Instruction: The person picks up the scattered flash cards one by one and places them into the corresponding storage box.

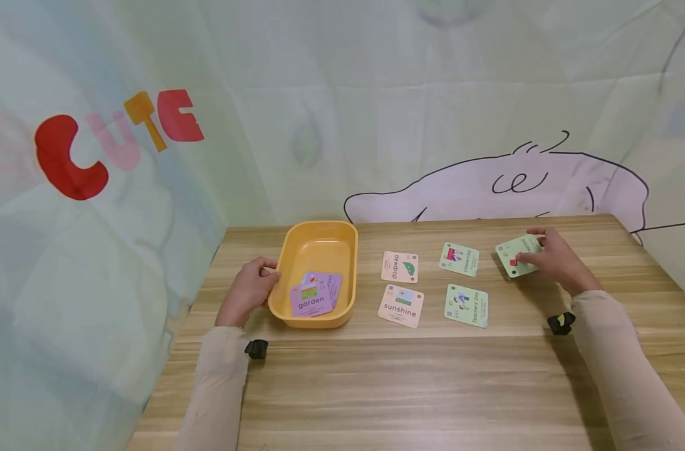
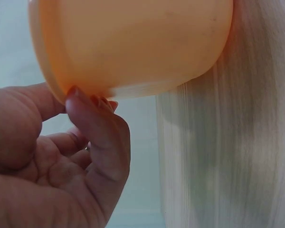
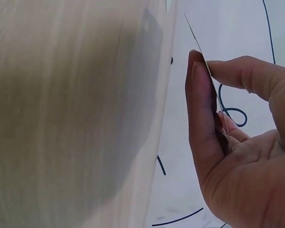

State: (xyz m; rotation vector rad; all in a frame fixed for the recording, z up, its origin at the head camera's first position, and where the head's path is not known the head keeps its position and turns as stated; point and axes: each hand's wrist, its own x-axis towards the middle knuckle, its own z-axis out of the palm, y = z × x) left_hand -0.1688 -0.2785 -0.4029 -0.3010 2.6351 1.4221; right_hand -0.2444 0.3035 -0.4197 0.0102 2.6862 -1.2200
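My left hand (image 1: pixel 249 289) pinches the left rim of a yellow plastic tray (image 1: pixel 349 263); the left wrist view shows thumb and finger on that rim. Inside the tray lie purple word cards, with the garden card (image 1: pixel 311 299) on top. At the right, my right hand (image 1: pixel 562 260) holds a green word card (image 1: pixel 509 255) between thumb and fingers. That card appears edge-on and raised off the table in the right wrist view. To its left lie the Children's Day card (image 1: pixel 459 259) and the Teachers' Day card (image 1: pixel 466 305), both green.
A pink dewdrop card (image 1: pixel 400 267) and a pink sunshine card (image 1: pixel 401 305) lie just right of the tray. The wooden table (image 1: pixel 398 388) ends at a printed curtain (image 1: pixel 319 125) behind and at the left.
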